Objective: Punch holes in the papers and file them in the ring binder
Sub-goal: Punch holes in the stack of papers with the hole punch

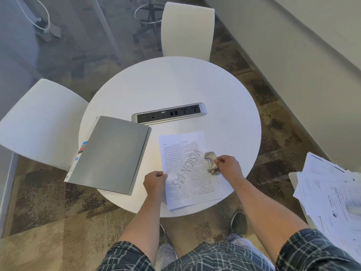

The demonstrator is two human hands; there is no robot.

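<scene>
White and round, the table (195, 85) fills the middle of the frame, with a power strip (169, 116) set into it just above the middle. Two white chairs stand by it, one at the top (187, 30) and one at the left (39, 122). Brown patchy carpet lies under it all.

A printed paper (185, 169) lies on the table near the bottom edge, a bit right of the middle. The left hand (155, 182) pinches the paper's left edge with curled fingers. The right hand (227, 167) grips a small metal hole punch (211, 162) that sits on the paper's right edge. I cannot tell if the edge is all the way inside the punch.

A grey ring binder (109, 153) lies closed on the left side of the table, near the paper but not touching it. A messy pile of more papers (330, 198) sits at the right edge of the frame, off the table.

The step looks like punching the holes. To do it well, push the paper edge deep into the punch slot and keep it straight. The left hand should hold the sheet flat so it does not slide. Then press down hard on the punch, once. The punch should sit near the middle of the long edge, so the holes fit the binder rings.
</scene>
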